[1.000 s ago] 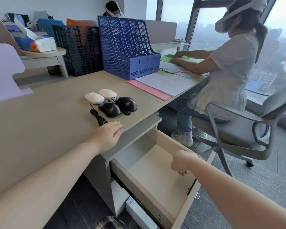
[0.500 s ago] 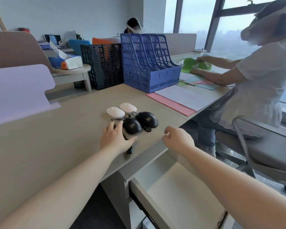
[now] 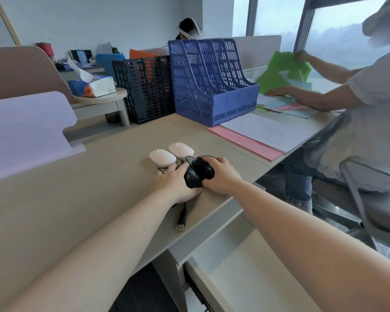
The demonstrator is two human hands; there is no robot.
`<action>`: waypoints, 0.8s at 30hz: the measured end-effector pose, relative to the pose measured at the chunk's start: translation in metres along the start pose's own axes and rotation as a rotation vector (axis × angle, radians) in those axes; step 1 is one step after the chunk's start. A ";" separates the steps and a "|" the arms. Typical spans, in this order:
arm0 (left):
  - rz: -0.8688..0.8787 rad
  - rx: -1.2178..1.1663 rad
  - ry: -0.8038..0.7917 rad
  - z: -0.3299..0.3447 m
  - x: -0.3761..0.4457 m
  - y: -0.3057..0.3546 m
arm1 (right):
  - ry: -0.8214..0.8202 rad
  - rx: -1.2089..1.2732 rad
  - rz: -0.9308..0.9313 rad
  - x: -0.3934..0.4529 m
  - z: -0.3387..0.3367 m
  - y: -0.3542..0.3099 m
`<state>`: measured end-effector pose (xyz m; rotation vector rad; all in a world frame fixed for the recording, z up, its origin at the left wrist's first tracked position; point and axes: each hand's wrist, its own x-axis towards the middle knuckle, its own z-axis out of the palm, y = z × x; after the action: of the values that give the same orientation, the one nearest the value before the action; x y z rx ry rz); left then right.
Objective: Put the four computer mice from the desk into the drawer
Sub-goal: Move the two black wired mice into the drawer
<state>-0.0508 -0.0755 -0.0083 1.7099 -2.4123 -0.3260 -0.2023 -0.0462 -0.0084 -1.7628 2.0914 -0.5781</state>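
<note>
Two white mice (image 3: 162,157) (image 3: 181,150) lie side by side on the beige desk (image 3: 77,199). Just in front of them are two black wired mice. My left hand (image 3: 176,182) is closed around the near black mouse (image 3: 192,178), whose cable and USB plug (image 3: 181,226) trail toward the desk edge. My right hand (image 3: 221,175) grips the far black mouse (image 3: 203,166) from the right. Both black mice touch each other. The open drawer (image 3: 241,273) shows a pale bare bottom below the desk edge.
A blue file rack (image 3: 212,82) and a black file rack (image 3: 146,86) stand at the back. Pink and white papers (image 3: 257,136) lie to the right. A seated person (image 3: 347,109) handles green sheets at the right. A tissue box (image 3: 92,85) sits at the back left.
My right hand rose from the drawer to the desk and closed on the far black mouse. My left hand moved forward onto the near black mouse. The view tilted up and closer.
</note>
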 end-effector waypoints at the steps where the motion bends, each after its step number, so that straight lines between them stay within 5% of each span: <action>1: -0.002 -0.013 0.008 -0.001 0.001 0.002 | 0.023 0.010 -0.006 0.000 0.001 0.001; 16: 0.072 -0.034 0.139 0.019 -0.055 0.042 | 0.107 0.026 0.040 -0.055 -0.019 0.026; 24: 0.187 -0.035 0.046 0.031 -0.111 0.102 | 0.189 0.210 0.115 -0.120 -0.048 0.077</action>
<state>-0.1146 0.0648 -0.0112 1.4471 -2.4925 -0.2974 -0.2713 0.0869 -0.0068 -1.5129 2.1478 -0.9250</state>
